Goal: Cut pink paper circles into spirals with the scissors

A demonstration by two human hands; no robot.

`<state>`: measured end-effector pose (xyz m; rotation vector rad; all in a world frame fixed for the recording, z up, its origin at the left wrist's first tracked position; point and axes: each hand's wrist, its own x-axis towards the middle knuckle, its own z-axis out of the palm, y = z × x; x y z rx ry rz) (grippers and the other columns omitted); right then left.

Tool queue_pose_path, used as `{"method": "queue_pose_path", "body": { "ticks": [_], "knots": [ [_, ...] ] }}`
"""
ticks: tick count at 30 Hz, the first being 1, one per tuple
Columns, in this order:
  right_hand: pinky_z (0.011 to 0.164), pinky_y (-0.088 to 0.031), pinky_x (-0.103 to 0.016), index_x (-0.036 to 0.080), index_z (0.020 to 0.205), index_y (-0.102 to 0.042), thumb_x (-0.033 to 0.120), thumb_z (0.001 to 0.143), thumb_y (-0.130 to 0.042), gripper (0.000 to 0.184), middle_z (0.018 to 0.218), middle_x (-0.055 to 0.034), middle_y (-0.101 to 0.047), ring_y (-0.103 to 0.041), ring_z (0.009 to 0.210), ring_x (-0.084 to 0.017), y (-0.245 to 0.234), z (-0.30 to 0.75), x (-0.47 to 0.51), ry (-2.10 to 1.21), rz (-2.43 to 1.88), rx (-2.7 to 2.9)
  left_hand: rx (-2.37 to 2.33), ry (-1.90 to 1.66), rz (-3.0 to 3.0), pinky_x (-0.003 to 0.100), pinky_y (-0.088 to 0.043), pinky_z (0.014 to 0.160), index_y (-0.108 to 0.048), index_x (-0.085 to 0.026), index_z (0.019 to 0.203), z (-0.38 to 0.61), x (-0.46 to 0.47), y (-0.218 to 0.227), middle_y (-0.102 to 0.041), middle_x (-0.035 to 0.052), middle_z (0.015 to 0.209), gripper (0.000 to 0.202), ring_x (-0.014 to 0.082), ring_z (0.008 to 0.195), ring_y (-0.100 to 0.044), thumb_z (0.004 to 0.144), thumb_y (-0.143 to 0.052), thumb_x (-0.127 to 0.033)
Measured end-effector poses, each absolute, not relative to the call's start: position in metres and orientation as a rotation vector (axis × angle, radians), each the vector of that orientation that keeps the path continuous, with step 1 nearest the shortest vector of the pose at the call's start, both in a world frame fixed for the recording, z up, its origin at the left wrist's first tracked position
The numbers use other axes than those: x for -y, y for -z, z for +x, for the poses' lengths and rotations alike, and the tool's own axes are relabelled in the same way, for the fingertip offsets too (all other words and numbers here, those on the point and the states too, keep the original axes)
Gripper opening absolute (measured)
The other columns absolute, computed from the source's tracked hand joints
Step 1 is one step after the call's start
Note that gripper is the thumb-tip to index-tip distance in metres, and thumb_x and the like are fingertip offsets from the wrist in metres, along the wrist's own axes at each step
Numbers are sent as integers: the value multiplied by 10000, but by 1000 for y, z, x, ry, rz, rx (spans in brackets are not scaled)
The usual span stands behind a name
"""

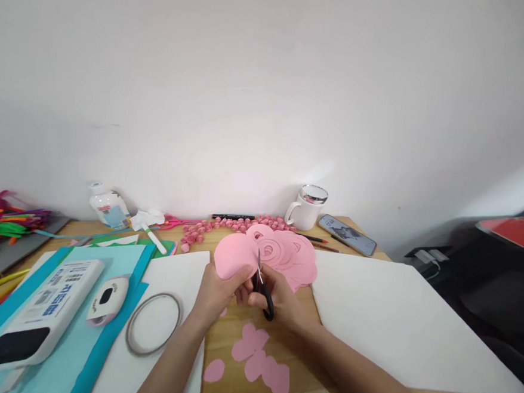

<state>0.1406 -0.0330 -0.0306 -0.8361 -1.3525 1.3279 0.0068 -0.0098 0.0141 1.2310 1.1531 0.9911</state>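
A round pink paper disc is pinched at its lower edge by my left hand. My right hand grips black-handled scissors, whose blades point up at the disc's right edge. Behind the hands lies a pile of pink paper rings and spirals. On the wood below the hands are several loose pink paper petals, some overlapping. The fingers inside the scissor handles are partly hidden.
Small pink paper rosebuds line the wall edge near a white mug and a phone. White sheets flank the hands. At left are a tape roll, a white power bank, a bottle and coloured pipe cleaners.
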Motion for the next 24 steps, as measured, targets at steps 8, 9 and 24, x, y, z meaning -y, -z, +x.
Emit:
{"method": "queue_pose_path", "body": {
  "ticks": [8,9,24],
  "knots": [
    [538,-371,-261,203,835,-528,623,622,-701,501,659,-8,-541,-487,601,-156,30,138,37,-1406,-868,1249,-1202,-902,1200,193,-223,238,-579,-148,452,5,7,-9,-510,3,323,309,93,247,-399,671,-662,-349],
    [548,-377,-267,206,834,-533,616,631,-699,487,660,-9,-544,-496,610,-161,30,138,38,-1404,-852,1246,-1204,-899,1202,192,-224,243,-576,-150,441,5,7,-8,-500,0,316,318,90,248,-395,681,-652,-344],
    [524,-315,-243,197,754,-548,567,647,-713,418,643,7,-517,-407,572,-125,21,138,41,-1370,-865,1244,-1140,-953,1121,175,-233,265,-560,-142,486,6,8,-3,-454,-30,345,348,73,307,-377,671,-679,-412]
  ]
}}
